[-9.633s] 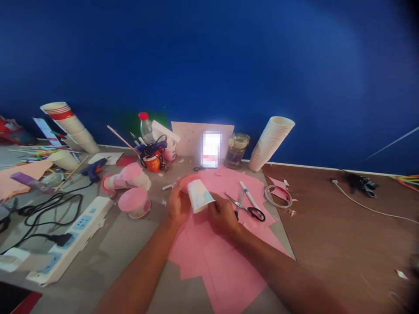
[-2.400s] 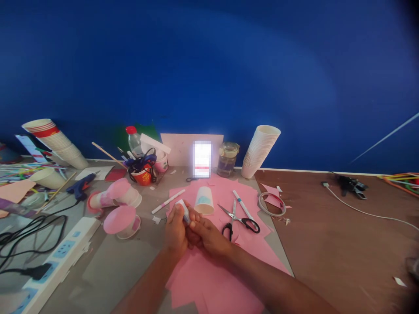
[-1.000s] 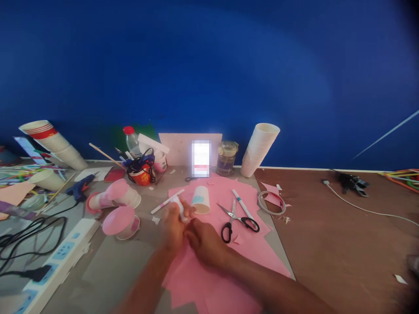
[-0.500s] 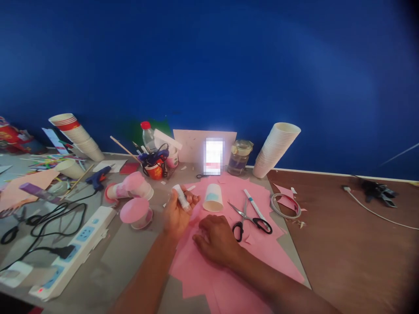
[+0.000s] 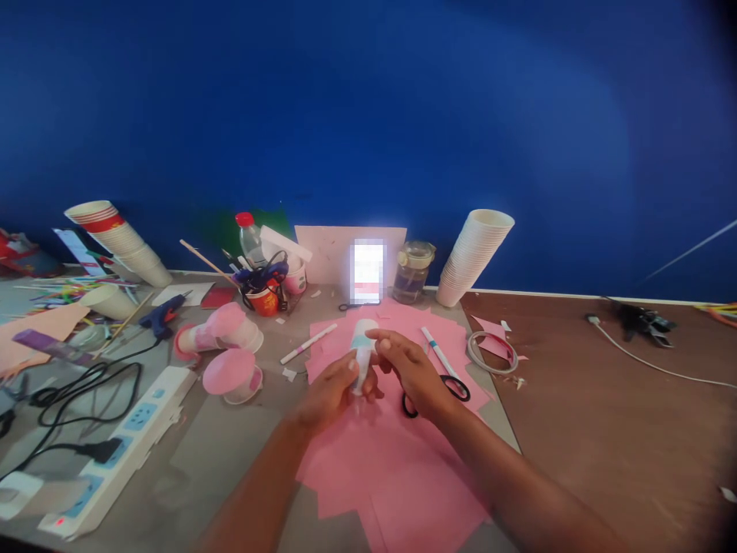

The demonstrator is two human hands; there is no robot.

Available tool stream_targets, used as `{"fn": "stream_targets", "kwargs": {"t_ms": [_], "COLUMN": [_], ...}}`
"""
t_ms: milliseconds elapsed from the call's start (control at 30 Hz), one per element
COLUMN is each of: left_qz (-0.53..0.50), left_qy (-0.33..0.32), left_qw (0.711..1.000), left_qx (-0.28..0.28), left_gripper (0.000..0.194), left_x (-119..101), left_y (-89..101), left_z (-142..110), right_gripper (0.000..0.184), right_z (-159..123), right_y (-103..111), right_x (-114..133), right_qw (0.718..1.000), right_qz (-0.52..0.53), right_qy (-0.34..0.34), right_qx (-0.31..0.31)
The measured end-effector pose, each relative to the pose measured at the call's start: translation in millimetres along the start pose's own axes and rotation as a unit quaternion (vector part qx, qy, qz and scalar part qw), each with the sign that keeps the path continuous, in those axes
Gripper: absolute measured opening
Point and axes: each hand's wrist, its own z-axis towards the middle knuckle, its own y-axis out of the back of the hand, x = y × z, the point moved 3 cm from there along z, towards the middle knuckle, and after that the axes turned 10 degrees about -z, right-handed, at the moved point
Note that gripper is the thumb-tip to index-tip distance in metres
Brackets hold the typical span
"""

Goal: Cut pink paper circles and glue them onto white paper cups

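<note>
Between my hands is a white paper cup with a teal print, tilted and partly hidden by my fingers. My left hand grips it low on its side. My right hand reaches over from the right, with its fingertips on the cup's upper part. The glue stick is not visible and may be hidden in my hands. Both hands are above a sheet of pink paper. Black-handled scissors lie partly under my right hand, and a white marker pen lies just beyond it.
A pink-and-white stick lies on the pink paper. To the left are pink-covered cups, a glue gun and a power strip. A tall stack of white cups leans at the back.
The cup has left the pink paper and is now in my hands. My right hand has moved up from the paper onto the cup. The glue stick no longer shows in my left hand.
</note>
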Motion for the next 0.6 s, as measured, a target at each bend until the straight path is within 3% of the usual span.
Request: {"fn": "stream_targets", "kwargs": {"t_ms": [133, 233, 367, 467, 600], "left_qz": [0.004, 0.017, 0.026, 0.031, 0.057], "left_qy": [0.046, 0.061, 0.052, 0.047, 0.043], "left_qw": [0.998, 0.997, 0.997, 0.997, 0.997], "left_qx": [0.035, 0.042, 0.051, 0.053, 0.038], "left_gripper": [0.026, 0.027, 0.035, 0.04, 0.046], "left_x": [7.5, 9.7, 8.0, 7.0, 7.8], "left_y": [1.2, 2.6, 2.0, 1.3, 1.2], "left_z": [-1.0, -1.6, -2.0, -1.6, 0.6], "right_gripper": [0.037, 0.035, 0.033, 0.032, 0.03], "right_z": [-1.3, -0.8, 1.7, 2.5, 3.7], "right_y": [1.3, 6.0, 14.3, 15.4, 13.3], "right_x": [7.7, 13.5, 20.3, 21.8, 18.2], "right_qw": [0.993, 0.986, 0.979, 0.975, 0.973], "right_qz": [-0.011, -0.044, -0.091, -0.106, -0.199], "right_qy": [-0.032, -0.01, 0.045, 0.047, 0.005], "right_qx": [0.116, 0.162, 0.179, 0.188, 0.117]}}
